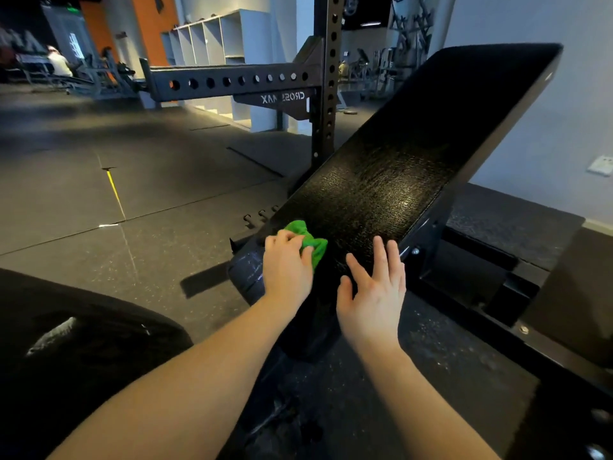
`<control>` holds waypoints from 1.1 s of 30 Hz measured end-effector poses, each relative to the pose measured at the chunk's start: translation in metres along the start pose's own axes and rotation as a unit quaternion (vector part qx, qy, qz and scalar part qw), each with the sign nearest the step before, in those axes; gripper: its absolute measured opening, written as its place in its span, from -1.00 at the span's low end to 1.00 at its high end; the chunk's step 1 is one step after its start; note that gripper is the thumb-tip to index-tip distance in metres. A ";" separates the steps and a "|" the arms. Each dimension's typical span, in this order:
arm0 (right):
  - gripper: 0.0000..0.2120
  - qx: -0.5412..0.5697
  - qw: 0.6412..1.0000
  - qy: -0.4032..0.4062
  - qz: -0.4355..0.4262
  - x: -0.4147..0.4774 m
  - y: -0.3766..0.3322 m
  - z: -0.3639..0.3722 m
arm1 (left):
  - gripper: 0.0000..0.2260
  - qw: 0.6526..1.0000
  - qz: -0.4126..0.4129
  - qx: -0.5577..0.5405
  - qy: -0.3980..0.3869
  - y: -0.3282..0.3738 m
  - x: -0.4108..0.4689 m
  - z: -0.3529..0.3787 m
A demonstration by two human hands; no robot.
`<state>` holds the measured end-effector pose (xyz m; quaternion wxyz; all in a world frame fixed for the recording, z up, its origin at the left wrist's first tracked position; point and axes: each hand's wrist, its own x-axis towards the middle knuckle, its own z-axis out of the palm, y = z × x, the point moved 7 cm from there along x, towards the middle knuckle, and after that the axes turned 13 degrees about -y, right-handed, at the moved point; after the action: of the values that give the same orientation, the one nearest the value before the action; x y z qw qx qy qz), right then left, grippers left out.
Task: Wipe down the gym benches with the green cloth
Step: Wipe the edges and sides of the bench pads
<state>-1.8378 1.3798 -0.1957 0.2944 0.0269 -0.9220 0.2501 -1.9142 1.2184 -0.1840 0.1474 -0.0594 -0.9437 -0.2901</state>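
A black padded bench backrest (414, 141) slopes up from near me to the upper right. At its lower left edge my left hand (287, 263) grips a bunched green cloth (306, 240) and holds it against the pad. My right hand (373, 290) lies beside it on the lower part of the pad, fingers straight and spread, holding nothing. The seat pad below my hands is mostly hidden by my forearms.
A black perforated rack upright (326, 94) with a horizontal arm (232, 82) stands just behind the bench. Its steel frame (497, 283) runs along the right, near the wall (547, 111). A dark rounded pad (83, 327) fills the lower left. Rubber floor (132, 180) spreads left.
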 end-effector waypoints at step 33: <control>-0.57 0.014 0.999 0.018 -0.035 -0.008 -0.005 0.013 | -0.69 0.997 -0.079 0.019 -0.014 -0.042 -0.044 -0.005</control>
<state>-1.8372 1.3681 -0.2068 0.3195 0.0583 -0.9114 0.2528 -1.8791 1.1798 -0.2159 0.1122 0.0137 -0.9528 -0.2819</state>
